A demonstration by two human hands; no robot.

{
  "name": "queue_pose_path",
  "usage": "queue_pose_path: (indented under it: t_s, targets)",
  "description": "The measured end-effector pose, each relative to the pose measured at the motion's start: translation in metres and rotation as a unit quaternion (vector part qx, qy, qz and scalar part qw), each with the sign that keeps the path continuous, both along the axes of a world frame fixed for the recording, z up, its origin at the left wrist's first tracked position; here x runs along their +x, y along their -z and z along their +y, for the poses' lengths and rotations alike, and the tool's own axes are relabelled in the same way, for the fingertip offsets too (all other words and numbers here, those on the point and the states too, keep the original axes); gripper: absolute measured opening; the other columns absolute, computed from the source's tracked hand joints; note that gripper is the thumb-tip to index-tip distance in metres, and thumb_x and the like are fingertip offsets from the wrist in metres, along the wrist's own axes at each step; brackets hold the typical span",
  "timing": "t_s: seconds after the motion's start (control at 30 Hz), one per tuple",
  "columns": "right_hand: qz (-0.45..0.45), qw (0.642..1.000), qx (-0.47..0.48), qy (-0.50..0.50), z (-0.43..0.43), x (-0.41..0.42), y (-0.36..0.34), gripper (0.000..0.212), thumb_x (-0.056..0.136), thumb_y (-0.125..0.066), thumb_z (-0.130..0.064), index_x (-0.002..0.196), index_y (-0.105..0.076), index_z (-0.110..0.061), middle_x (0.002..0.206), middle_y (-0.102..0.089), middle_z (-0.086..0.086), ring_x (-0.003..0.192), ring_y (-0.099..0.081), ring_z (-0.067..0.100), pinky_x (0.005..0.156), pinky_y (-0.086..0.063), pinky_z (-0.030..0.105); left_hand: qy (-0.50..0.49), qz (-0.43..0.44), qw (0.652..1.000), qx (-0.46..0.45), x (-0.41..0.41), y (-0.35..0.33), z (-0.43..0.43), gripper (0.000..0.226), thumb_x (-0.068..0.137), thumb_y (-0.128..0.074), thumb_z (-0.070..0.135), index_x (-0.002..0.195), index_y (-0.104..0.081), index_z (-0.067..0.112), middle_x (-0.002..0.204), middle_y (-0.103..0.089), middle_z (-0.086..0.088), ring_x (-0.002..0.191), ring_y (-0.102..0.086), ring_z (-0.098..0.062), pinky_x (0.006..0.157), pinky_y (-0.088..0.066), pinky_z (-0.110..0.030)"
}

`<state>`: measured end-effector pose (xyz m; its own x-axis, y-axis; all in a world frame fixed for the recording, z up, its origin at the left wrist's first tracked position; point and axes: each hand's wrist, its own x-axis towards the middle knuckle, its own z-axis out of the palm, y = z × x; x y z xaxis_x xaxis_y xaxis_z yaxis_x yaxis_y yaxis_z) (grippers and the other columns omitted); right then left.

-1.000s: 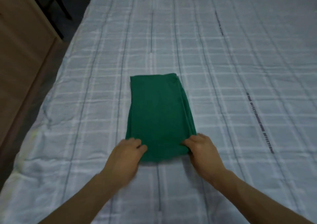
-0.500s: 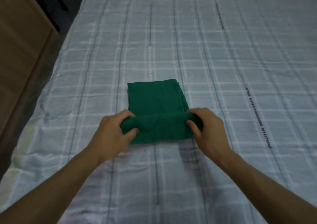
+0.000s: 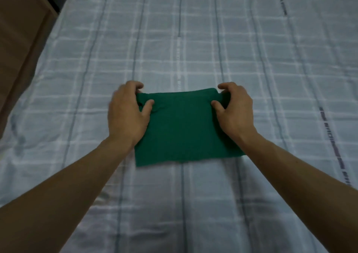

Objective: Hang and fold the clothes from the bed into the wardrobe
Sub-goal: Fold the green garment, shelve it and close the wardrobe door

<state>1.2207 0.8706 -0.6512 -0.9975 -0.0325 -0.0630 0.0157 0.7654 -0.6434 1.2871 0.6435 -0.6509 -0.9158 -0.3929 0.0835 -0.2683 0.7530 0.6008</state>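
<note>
Head view: the left hand (image 3: 127, 113) pinches the far left corner of the folded dark green cloth garment (image 3: 184, 128), which lies between both hands on the pale blue checked bed sheet (image 3: 193, 39); the right hand (image 3: 235, 109) pinches the far right corner. Uneven release could likely skew the fold

The light is dim and even, with a cool bluish cast over my pale checked bedsheet (image 3: 251, 49). No hard shadows or glare show, only soft darkening under my forearms. My left hand (image 3: 126, 113) is smeared by motion blur at the fingertips; my right hand (image 3: 235, 110) is sharper. Sheet lines bow outward toward the frame edges, and the top left corner falls into murky brown.
</note>
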Motion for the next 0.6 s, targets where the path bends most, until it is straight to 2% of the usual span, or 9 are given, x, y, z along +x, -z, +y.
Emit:
queue_pose_path:
  t_s: [0.07, 0.13, 0.17, 0.2, 0.3, 0.37, 0.6]
  targets:
    - [0.051, 0.996, 0.062, -0.035, -0.001, 0.009, -0.001, 0.051, 0.089, -0.065, -0.013, 0.136, -0.050, -0.018, 0.140, -0.044, 0.009, 0.117, -0.045, 0.020, 0.103, -0.037, 0.030, 0.039, 0.083, 0.990, -0.111, 0.007, -0.006, 0.007, 0.029, 0.092, -0.062, 0.015, 0.121, -0.060, 0.010, 0.120, -0.058, -0.010, 0.112, -0.052, -0.030, 0.093, -0.039, -0.042]
    - [0.130, 0.982, 0.088, -0.109, -0.004, 0.025, -0.004, 0.051, 0.087, -0.063, -0.014, 0.137, -0.050, -0.012, 0.146, -0.041, 0.014, 0.130, -0.040, 0.029, 0.110, -0.033, 0.039, 0.131, 0.150, 0.968, -0.152, 0.019, -0.010, 0.026, 0.026, 0.092, -0.056, 0.012, 0.116, -0.065, 0.006, 0.124, -0.062, -0.013, 0.114, -0.055, -0.032, 0.097, -0.040, -0.045]
    - [0.145, 0.972, 0.099, -0.156, -0.004, 0.033, -0.001, 0.051, 0.089, -0.060, -0.019, 0.137, -0.050, -0.010, 0.148, -0.041, 0.016, 0.133, -0.039, 0.031, 0.112, -0.032, 0.041, 0.180, 0.140, 0.960, -0.160, 0.025, -0.007, 0.036, 0.030, 0.093, -0.054, 0.015, 0.119, -0.065, 0.004, 0.128, -0.062, -0.014, 0.119, -0.055, -0.033, 0.102, -0.040, -0.047]
    - [0.138, 0.964, 0.115, -0.197, -0.004, 0.041, 0.003, 0.052, 0.092, -0.057, -0.025, 0.140, -0.048, -0.009, 0.151, -0.039, 0.016, 0.137, -0.037, 0.032, 0.115, -0.031, 0.043, 0.216, 0.093, 0.958, -0.166, 0.031, -0.002, 0.045, 0.037, 0.096, -0.049, 0.021, 0.127, -0.063, 0.005, 0.137, -0.058, -0.014, 0.128, -0.052, -0.032, 0.108, -0.039, -0.049]
    - [0.063, 0.952, 0.170, -0.245, 0.001, 0.052, 0.024, 0.062, 0.101, -0.040, -0.044, 0.154, -0.028, -0.014, 0.163, -0.016, 0.009, 0.151, -0.014, 0.026, 0.122, -0.017, 0.047, 0.214, -0.073, 0.958, -0.176, 0.035, 0.023, 0.044, 0.062, 0.100, -0.029, 0.047, 0.154, -0.034, 0.017, 0.163, -0.026, -0.006, 0.152, -0.018, -0.024, 0.122, -0.018, -0.050]
    - [0.058, 0.948, 0.192, -0.246, 0.005, 0.052, 0.039, 0.065, 0.101, -0.032, -0.050, 0.157, -0.018, -0.019, 0.165, -0.007, 0.004, 0.152, -0.003, 0.020, 0.123, -0.011, 0.046, 0.193, -0.091, 0.965, -0.153, 0.031, 0.040, 0.035, 0.066, 0.099, -0.026, 0.054, 0.157, -0.023, 0.022, 0.166, -0.014, -0.002, 0.154, -0.004, -0.022, 0.124, -0.009, -0.051]
    - [0.047, 0.946, 0.206, -0.247, 0.004, 0.052, 0.056, 0.071, 0.098, -0.033, -0.051, 0.158, -0.011, -0.020, 0.166, -0.003, 0.004, 0.152, -0.003, 0.023, 0.122, -0.007, 0.047, 0.213, -0.096, 0.963, -0.133, 0.029, 0.059, 0.028, 0.069, 0.098, -0.032, 0.052, 0.158, -0.022, 0.021, 0.166, -0.012, -0.002, 0.153, -0.006, -0.029, 0.119, -0.017, -0.059]
